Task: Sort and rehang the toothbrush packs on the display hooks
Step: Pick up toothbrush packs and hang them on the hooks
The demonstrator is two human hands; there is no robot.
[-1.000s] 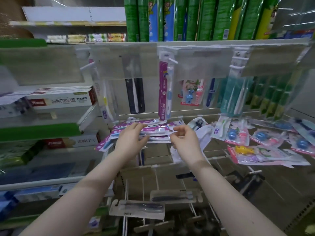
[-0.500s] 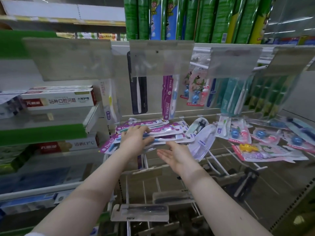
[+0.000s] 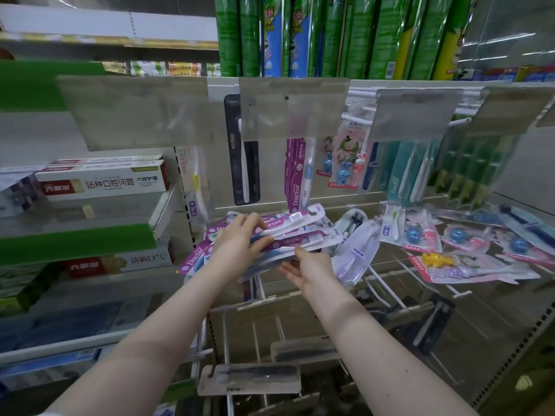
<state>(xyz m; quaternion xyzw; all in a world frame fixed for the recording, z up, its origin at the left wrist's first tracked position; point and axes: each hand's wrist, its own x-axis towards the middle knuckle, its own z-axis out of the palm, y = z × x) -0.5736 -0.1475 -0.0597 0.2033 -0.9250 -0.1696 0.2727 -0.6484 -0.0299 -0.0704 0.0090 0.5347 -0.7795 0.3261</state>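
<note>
A stack of purple "Doctor" toothbrush packs [image 3: 300, 235] lies flat across the hooks in the middle of the display. My left hand [image 3: 240, 244] is on its left end, fingers over the top and thumb curled against a pack. My right hand [image 3: 309, 265] is under the stack's right part, palm up with fingers spread. Above the stack hang more purple Doctor packs [image 3: 295, 181], next to a black AUBO pack [image 3: 243, 151], children's rabbit packs [image 3: 345, 163] and teal packs [image 3: 405, 175].
Loose children's packs [image 3: 468, 265] and a white pouch pack [image 3: 357, 250] lie on the hooks to the right. Bare white hooks [image 3: 387, 286] stick out below. Toothpaste boxes [image 3: 102, 181] fill the left shelves. Dark AUBO packs [image 3: 252, 379] hang lower down. Clear price flaps [image 3: 294, 106] front the upper row.
My right hand left the top of the stack, turned palm up and moved under it. My left hand stayed on the stack, whose right end now sits higher.
</note>
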